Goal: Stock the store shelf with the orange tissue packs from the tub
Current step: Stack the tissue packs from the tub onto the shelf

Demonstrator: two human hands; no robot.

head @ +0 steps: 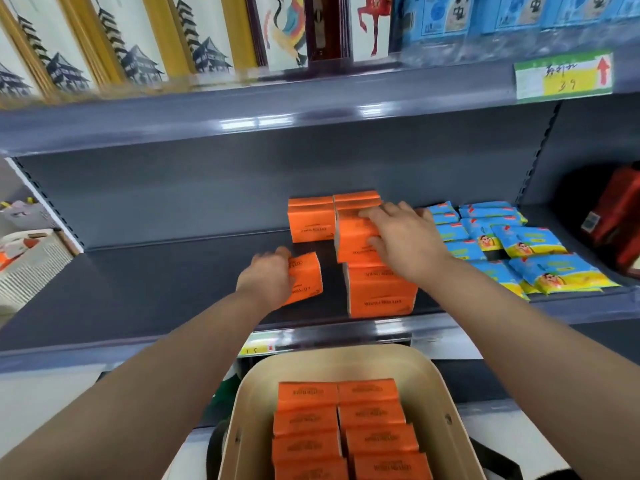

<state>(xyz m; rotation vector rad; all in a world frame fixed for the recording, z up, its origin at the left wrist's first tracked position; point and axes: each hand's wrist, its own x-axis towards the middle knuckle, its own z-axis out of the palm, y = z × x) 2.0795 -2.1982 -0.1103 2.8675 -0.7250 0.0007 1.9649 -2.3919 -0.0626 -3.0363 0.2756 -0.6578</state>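
Observation:
A beige tub (446, 403) below the shelf holds several orange tissue packs (341, 427) in two rows. More orange packs stand on the dark shelf (156, 285): two stacks at the back (310, 218) and a front stack (379, 292). My left hand (268, 278) grips a single orange pack (306, 277) just left of the front stack, low over the shelf. My right hand (403, 233) holds the top pack (355, 237) of the middle stack, fingers over its top and thumb on its front.
Blue and yellow packets (519, 247) fill the shelf to the right of the orange packs. A red bag (616, 220) sits at the far right. The upper shelf carries framed pictures (138, 39) and a price tag (562, 76). A white basket (31, 268) stands at far left.

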